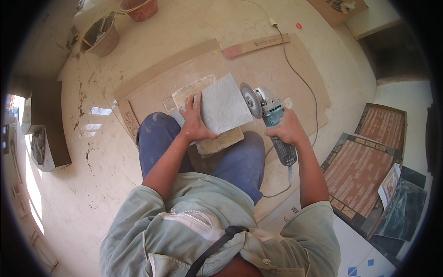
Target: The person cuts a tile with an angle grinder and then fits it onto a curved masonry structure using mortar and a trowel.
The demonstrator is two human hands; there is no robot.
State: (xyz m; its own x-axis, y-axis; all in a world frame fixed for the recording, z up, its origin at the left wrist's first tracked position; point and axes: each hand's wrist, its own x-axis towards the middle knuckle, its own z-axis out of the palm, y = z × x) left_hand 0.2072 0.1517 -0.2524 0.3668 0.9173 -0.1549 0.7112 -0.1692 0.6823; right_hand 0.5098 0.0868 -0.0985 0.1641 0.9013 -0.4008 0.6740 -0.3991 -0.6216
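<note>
A grey square tile (226,102) rests tilted on rough stone blocks (220,142) between my knees. My left hand (194,121) is spread on the tile's left part, fingers and thumb apart, pressing on it. My right hand (290,128) is wrapped round the body of an angle grinder (276,115), teal and black with a metal head. Its round disc (250,100) stands right at the tile's right edge; whether it touches or spins, I cannot tell. The grinder's cord (290,177) loops down beside my right thigh.
Flat cardboard (304,92) lies under the work, with a cardboard strip (256,45) on its far side. A power cable (302,78) crosses it on the right. Buckets (102,39) stand far left. Boxed tiles (357,173) and dark tile pieces (401,207) lean at the right.
</note>
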